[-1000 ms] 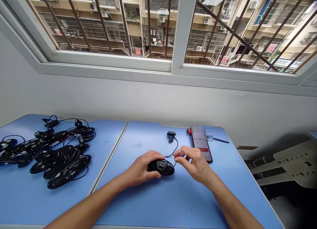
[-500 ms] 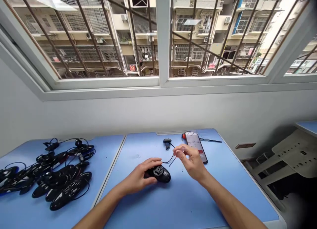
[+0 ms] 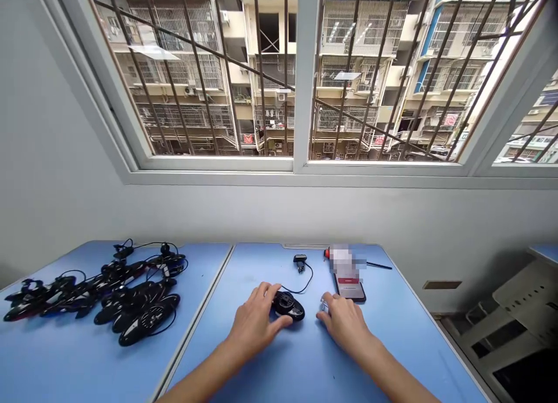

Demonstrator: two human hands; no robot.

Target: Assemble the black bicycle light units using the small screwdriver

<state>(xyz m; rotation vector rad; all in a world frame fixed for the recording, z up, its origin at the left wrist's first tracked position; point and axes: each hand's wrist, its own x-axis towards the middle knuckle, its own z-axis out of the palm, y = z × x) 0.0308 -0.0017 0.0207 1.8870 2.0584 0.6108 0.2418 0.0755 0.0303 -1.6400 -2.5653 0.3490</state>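
My left hand (image 3: 257, 317) has its fingers and thumb around the left end of a black oval device (image 3: 291, 307), steadying it on the blue table. A thin cable runs from this device to a small black clip-like piece (image 3: 300, 262) lying behind it. To the right, my right hand (image 3: 345, 323) is low over the tabletop, its thumb and forefinger closed around a small shiny piece (image 3: 324, 305). Most of that piece is hidden by the fingers, so its kind is unclear.
A phone (image 3: 351, 290), partly blurred out, lies beyond my right hand, with a red-tipped item (image 3: 326, 253) and a thin black rod (image 3: 379, 265) beside it. Several similar black devices with cables (image 3: 148, 318) are heaped on the left table. A barred window is ahead.
My right hand has come down from above the cable to the tabletop; the thin rod it held no longer shows clearly. My left hand's fingers have loosened somewhat. The view has tilted up and shifted left.
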